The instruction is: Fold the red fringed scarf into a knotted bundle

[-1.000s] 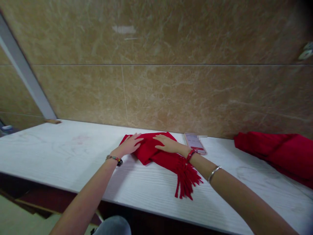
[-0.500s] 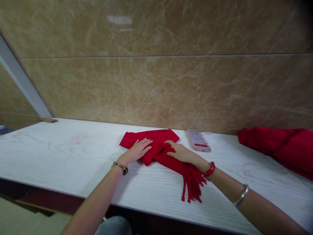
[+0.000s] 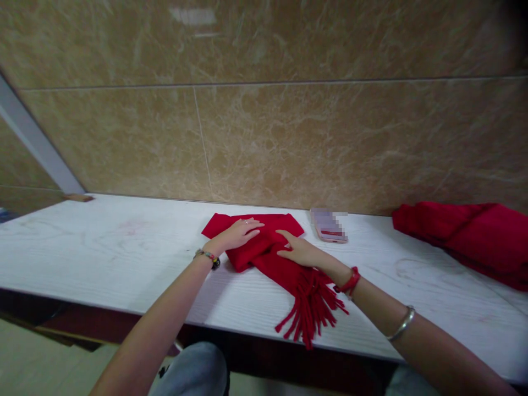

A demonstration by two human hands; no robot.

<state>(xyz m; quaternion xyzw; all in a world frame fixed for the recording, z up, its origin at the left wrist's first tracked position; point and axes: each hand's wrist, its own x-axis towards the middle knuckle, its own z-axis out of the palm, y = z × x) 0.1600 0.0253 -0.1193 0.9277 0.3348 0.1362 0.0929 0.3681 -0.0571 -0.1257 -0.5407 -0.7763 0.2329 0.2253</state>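
Observation:
A folded red scarf (image 3: 270,258) lies on the white table, one fringed end angled down toward the front edge. My left hand (image 3: 237,234) rests flat on the scarf's upper left part, fingers stretched out to the right. On the scarf's right side lies my right hand (image 3: 301,250), thumb and fingers apart, palm down, just above the fringe. Neither hand grips the cloth. Part of the scarf is hidden beneath both hands.
A phone (image 3: 330,226) lies behind my right hand, close to the tiled wall (image 3: 264,143). More folded red cloth (image 3: 466,236) sits at the right on the white table (image 3: 136,264). At the far left back is a small wooden piece (image 3: 78,197).
The scarf's fringe now spreads wider and hangs closer to the front edge. Both hands remain on the scarf, having shifted slightly. The camera view has tilted down a little.

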